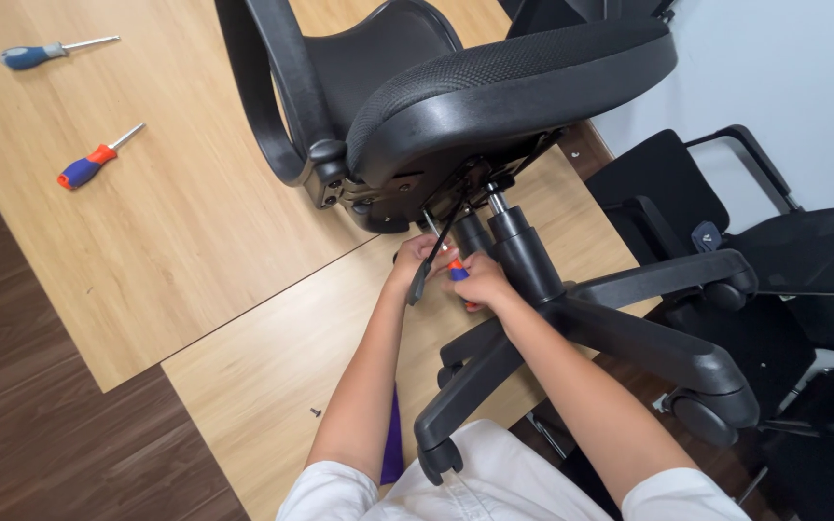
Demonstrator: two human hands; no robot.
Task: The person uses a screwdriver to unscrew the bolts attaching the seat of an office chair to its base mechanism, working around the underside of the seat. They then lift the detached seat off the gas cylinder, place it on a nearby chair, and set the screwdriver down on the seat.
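Observation:
A black office chair [494,106] lies on its side on a light wooden table [195,222], its star base [629,338] with castors pointing toward me. Both my hands are under the seat beside the gas column [523,256]. My right hand [480,280] grips the orange and blue handle of a screwdriver [456,272], whose metal shaft [431,227] points up at the seat's underside. Just left of it, my left hand [417,259] touches the same screwdriver and a thin black lever [436,251] that hangs from the seat mechanism.
Two more screwdrivers lie on the table at far left: a blue-handled screwdriver [45,53] and a red and blue-handled screwdriver [94,164]. A small screw [316,412] rests near the table's front edge. Another black chair [774,260] stands to the right by the wall.

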